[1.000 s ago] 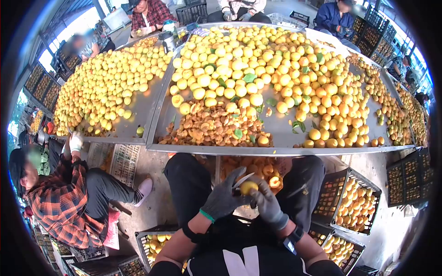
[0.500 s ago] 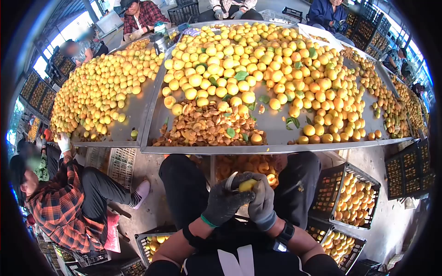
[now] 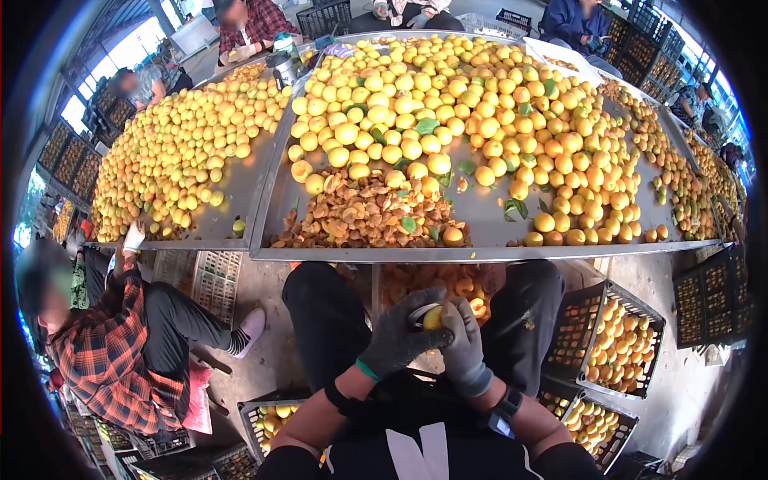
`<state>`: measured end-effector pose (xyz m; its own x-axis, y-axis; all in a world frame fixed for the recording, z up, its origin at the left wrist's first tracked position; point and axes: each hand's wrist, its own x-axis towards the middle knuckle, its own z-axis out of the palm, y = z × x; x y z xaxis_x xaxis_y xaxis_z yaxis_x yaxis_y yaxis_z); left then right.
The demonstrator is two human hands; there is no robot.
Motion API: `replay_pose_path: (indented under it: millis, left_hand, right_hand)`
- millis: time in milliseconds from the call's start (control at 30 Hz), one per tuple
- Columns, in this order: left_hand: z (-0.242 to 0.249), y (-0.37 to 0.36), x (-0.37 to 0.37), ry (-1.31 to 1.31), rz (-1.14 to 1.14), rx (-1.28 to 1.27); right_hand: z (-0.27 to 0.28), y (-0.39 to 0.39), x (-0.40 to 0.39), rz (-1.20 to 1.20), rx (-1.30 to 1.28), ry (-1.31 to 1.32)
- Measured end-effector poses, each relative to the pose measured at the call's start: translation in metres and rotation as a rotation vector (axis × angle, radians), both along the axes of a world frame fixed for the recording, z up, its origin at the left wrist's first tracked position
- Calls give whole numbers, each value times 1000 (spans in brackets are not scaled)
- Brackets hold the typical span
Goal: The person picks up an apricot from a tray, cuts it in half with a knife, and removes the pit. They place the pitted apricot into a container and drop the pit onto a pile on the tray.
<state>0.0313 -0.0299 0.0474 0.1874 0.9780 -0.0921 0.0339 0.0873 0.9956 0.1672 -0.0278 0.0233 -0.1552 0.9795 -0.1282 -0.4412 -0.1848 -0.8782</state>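
Note:
Both my hands wear grey gloves and meet over my lap, below the near edge of a metal table. My left hand is closed round a small curved tool with a pale metallic edge, pressed at a yellow fruit. Against the fruit's right side, my right hand has its fingers wrapped, partly hiding it. Beyond them on the table lie a heap of orange-brown fruit pieces and a broad pile of whole yellow fruits with some green leaves.
Halved fruits lie beneath the table edge between my knees. Black crates of fruit stand at my right, another at lower left. A person in a plaid shirt sits at left, reaching to the table. Other people sit across the table.
The view has shifted slightly. The fruit and tool have turned a little between my hands, which remain together. The person at left has moved a gloved hand right, onto the table's fruit.

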Motion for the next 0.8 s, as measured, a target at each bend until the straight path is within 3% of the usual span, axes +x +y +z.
replay_pose_path:
  millis: [33,233,367,567,633,667,733,767,800]
  left_hand:
    - [-1,-3,2,-135,16,-8]
    - [19,-11,12,-351,187,-47]
    - [15,-9,15,-412,224,-77]
    - [-13,3,15,-735,178,-243]
    - [-17,13,9,-912,193,-403]
    - [-29,16,-1,-908,187,-385]
    - [-61,10,-23,-986,-155,-551]
    - [-62,4,-20,-817,-63,-613]
    - [-64,-3,-22,-858,-9,-692]
  right_hand:
    - [4,-2,-3,-52,81,-59]
    - [24,0,-10,-155,375,-407]
    - [18,2,-14,-189,369,-423]
    - [9,11,-13,-239,532,-543]
    - [-14,13,-17,-196,402,-367]
    - [-55,15,-9,-97,299,-291]
    - [-35,10,17,149,-219,66]
    - [-39,6,17,27,-362,190]
    - [-46,1,20,20,-342,195]
